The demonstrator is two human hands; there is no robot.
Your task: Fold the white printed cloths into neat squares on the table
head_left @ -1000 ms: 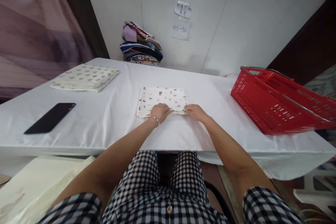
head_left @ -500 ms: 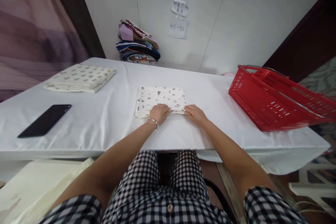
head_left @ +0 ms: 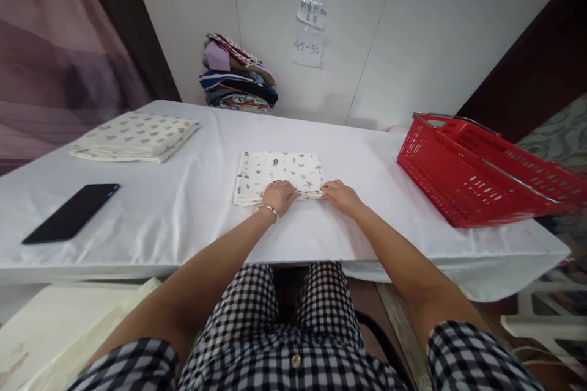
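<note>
A folded white cloth (head_left: 279, 168) with small printed motifs lies flat in front of me on the white-covered table (head_left: 192, 214). At the middle of its near edge, my left hand (head_left: 279, 195), with a bracelet at the wrist, is closed on the layered fabric. My right hand (head_left: 342, 197) pinches the near right corner of the same cloth. Several layers show along the edge between the hands. The fingertips of both hands are partly hidden by the fabric and the knuckles.
A second folded cloth (head_left: 135, 136) with grey spots lies at the left, behind a dark phone (head_left: 72, 212). Folded fabrics (head_left: 238, 76) are stacked against the wall. A red basket (head_left: 481, 180) stands at the right end, partly over the table's edge.
Both hands stay at the near edge of the cloth, and its layers there look slightly lifted and parted. The whole view has shifted a little.
</note>
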